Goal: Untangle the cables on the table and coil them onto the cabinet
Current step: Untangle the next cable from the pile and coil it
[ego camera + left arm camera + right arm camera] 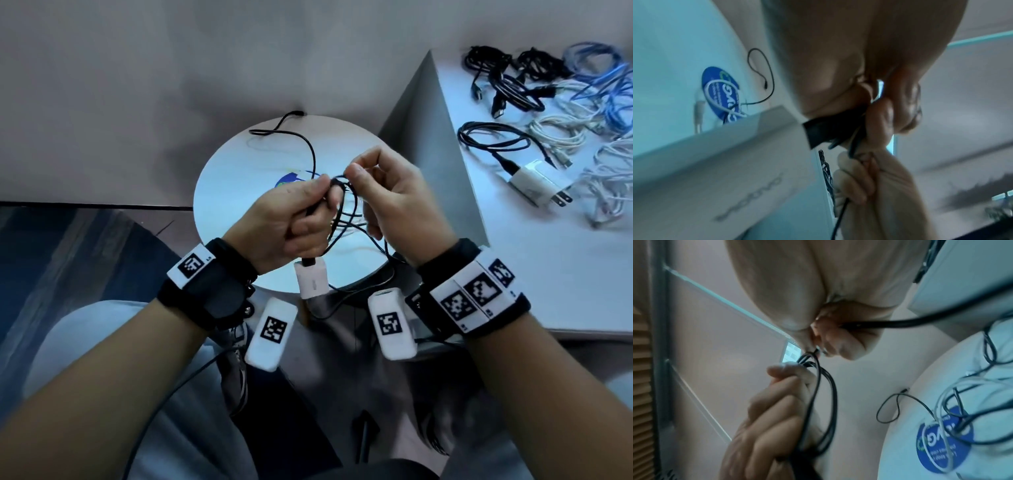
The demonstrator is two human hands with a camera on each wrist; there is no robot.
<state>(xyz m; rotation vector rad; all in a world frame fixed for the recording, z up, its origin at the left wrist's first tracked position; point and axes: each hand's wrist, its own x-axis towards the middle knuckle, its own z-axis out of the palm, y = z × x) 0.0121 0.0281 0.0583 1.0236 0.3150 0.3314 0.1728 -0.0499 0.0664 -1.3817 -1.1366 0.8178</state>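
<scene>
Over the round white table [239,171] both hands work one black cable [346,205]. My left hand [322,202] grips its plug end and several loops; a white charger adapter [312,281] hangs from the plug below the fist. My right hand [356,169] pinches the top of the loops between thumb and forefinger. In the right wrist view the loops [830,394] run between that pinch and the left fist [777,410]. The cable's loose tail [308,144] trails across the table to its far edge. The adapter [735,162] fills the lower left wrist view.
The white cabinet [548,274] stands right of the table. On it lie coiled black cables [493,137], a white plug charger [534,181], white cables [561,133] and blue cables [609,85]. A white cable [941,402] lies on the table over a blue sticker [945,441].
</scene>
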